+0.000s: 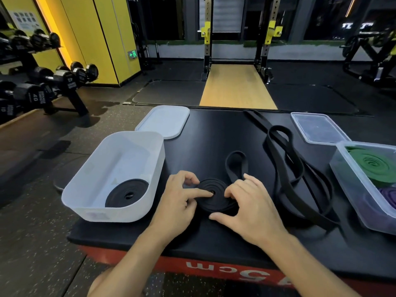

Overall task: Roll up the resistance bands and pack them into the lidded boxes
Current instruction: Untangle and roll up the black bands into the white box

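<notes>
A half-rolled black resistance band (pixel 214 197) lies flat as a coil on the black box top, its free loop trailing away behind it. My left hand (pixel 182 200) presses a finger into the coil's centre and holds its left rim. My right hand (pixel 246 204) grips the coil's right side, thumb at its near edge. A white box (pixel 102 166) at the left holds one rolled black band (pixel 127 192); its white lid (pixel 164 122) lies behind it. A clear box (pixel 351 183) at the right holds a rolled green band (pixel 375 167) and a purple band (pixel 387 197).
Loose black bands (pixel 291 168) sprawl between the coil and the clear box. A clear lid (pixel 319 128) lies at the far right. The work surface is a black-topped red plyo box (pixel 214 269). Dumbbell racks (pixel 42 82) stand left, a squat rack (pixel 235 39) ahead.
</notes>
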`<control>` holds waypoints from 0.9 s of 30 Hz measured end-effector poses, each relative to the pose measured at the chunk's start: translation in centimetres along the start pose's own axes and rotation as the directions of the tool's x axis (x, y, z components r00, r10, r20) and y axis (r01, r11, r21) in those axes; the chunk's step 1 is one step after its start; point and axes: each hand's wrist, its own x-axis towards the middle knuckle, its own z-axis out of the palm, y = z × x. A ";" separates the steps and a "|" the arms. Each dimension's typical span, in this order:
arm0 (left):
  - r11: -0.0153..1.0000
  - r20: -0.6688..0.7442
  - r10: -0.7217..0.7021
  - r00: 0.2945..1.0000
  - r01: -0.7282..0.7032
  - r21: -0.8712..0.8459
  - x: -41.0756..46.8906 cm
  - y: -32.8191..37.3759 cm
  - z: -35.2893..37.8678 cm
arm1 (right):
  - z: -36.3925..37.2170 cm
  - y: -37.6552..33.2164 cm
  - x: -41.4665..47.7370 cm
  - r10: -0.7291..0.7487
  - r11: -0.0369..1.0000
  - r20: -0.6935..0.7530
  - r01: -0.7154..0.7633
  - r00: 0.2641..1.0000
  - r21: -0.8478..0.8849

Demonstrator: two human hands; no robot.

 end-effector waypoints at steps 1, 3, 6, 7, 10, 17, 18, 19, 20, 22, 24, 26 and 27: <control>0.999 0.010 -0.038 0.999 0.038 -0.028 0.1 0.1 -0.1 | 0.3 -1.0 0.0 0.002 1.000 -0.044 -0.003 0.999 -0.024; 0.994 0.039 -0.081 0.996 0.083 -0.070 0.2 0.5 -0.2 | 0.9 -3.0 0.2 -0.015 0.999 -0.075 0.011 0.997 -0.049; 0.996 0.052 -0.059 0.997 0.062 -0.069 0.3 0.6 -0.2 | 1.4 -3.1 0.7 -0.031 0.999 -0.003 0.031 1.000 0.010; 0.996 0.063 -0.057 0.996 0.062 -0.070 0.3 0.5 -0.2 | 1.2 -2.4 0.9 -0.047 0.998 0.054 0.044 0.997 0.055; 0.994 0.083 -0.063 0.995 0.071 -0.088 0.2 0.3 -0.3 | -0.7 0.1 1.3 -0.104 0.972 0.282 0.037 0.954 0.234; 0.993 0.085 -0.069 0.994 0.077 -0.088 0.4 0.5 -0.1 | -3.7 3.0 1.3 -0.163 0.987 0.420 0.153 0.893 0.059; 0.995 0.086 -0.060 0.995 0.066 -0.071 0.4 0.5 -0.1 | -3.8 3.1 1.2 -0.172 0.983 0.426 0.181 0.888 0.019; 0.997 0.087 -0.047 0.995 0.052 -0.055 0.3 0.5 -0.1 | -3.8 3.3 1.1 -0.171 0.982 0.426 0.191 0.889 -0.003; 0.998 0.093 -0.037 0.995 0.040 -0.040 0.2 0.6 -0.2 | -4.0 3.4 1.1 -0.164 0.982 0.425 0.189 0.890 -0.016; 0.999 0.115 -0.033 0.993 0.035 -0.013 0.1 0.8 -0.4 | -4.3 3.5 1.3 -0.164 0.974 0.441 0.216 0.882 -0.069; 1.000 0.130 -0.026 0.991 0.024 0.017 0.2 0.8 -0.4 | -4.6 3.5 1.8 -0.199 0.947 0.450 0.290 0.870 -0.142; 0.999 0.128 -0.011 0.992 0.004 0.049 0.2 0.7 -0.2 | -4.6 3.5 2.3 -0.245 0.917 0.429 0.352 0.870 -0.190; 0.998 0.131 -0.011 0.991 0.003 0.060 0.2 0.6 -0.1 | -4.5 3.4 2.4 -0.264 0.904 0.409 0.372 0.873 -0.211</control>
